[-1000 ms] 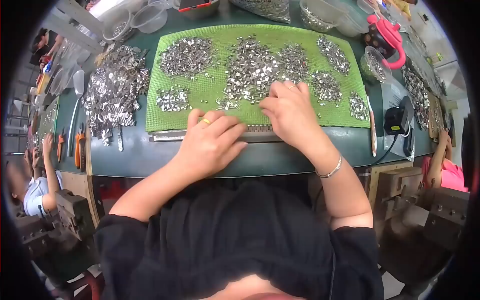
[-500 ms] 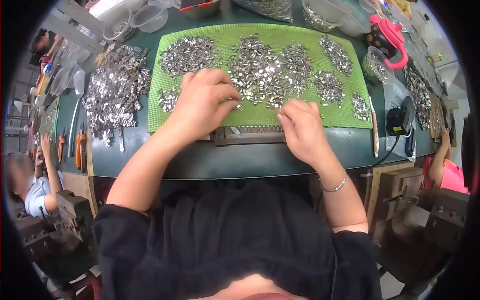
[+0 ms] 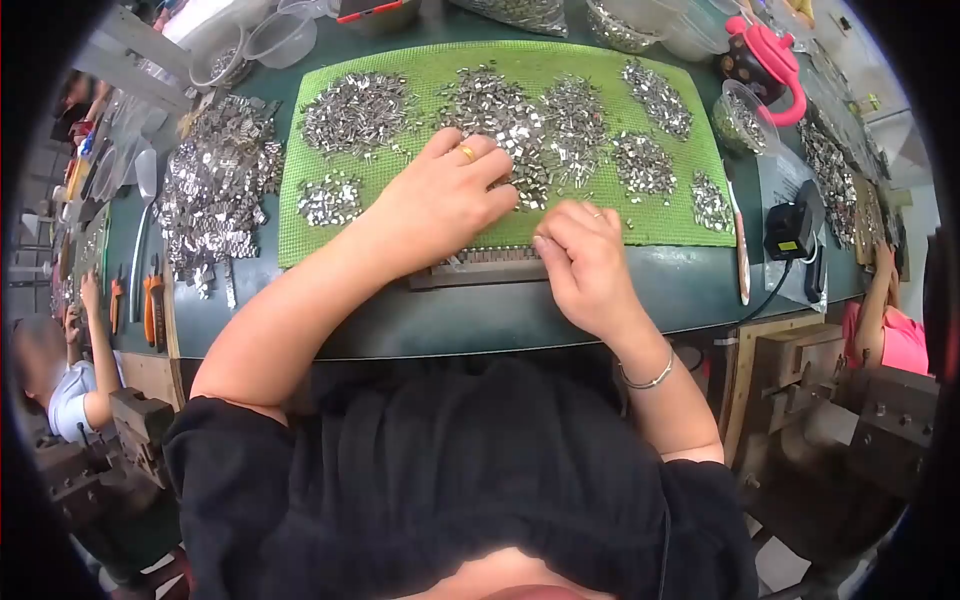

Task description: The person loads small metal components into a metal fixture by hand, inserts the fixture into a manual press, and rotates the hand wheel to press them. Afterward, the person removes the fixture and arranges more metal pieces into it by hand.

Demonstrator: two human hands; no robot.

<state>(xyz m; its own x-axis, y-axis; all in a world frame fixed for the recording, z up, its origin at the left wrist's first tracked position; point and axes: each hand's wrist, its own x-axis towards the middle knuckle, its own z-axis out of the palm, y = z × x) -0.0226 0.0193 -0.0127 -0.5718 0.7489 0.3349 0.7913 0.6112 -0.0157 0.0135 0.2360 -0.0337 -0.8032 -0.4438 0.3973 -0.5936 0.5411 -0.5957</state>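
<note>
My left hand [image 3: 447, 195], with a yellow ring, reaches over the lower edge of the central pile of small metal pieces [image 3: 500, 112] on the green mat [image 3: 430, 62]. Its fingers are bent together at the pieces; what they pinch is too small to name. My right hand [image 3: 583, 258] is at the mat's front edge, thumb and fingers closed at the right part of a long metal bar [image 3: 480, 270] with a row of small slots or pieces. Anything between those fingertips is hidden. Other piles of metal pieces [image 3: 358, 112] lie around the mat.
Metal strips [image 3: 218, 180] are heaped left of the mat, near orange-handled pliers [image 3: 154, 305]. Plastic tubs [image 3: 280, 40] stand behind. A pink-lidded pot [image 3: 762, 70], a tub of pieces [image 3: 745, 122] and a black adapter [image 3: 790, 232] are on the right. Other people sit at both sides.
My left hand has moved from the bar up to the mat, then right to the central pile. My right hand has come down and stays by the bar. The bar has shifted right.
</note>
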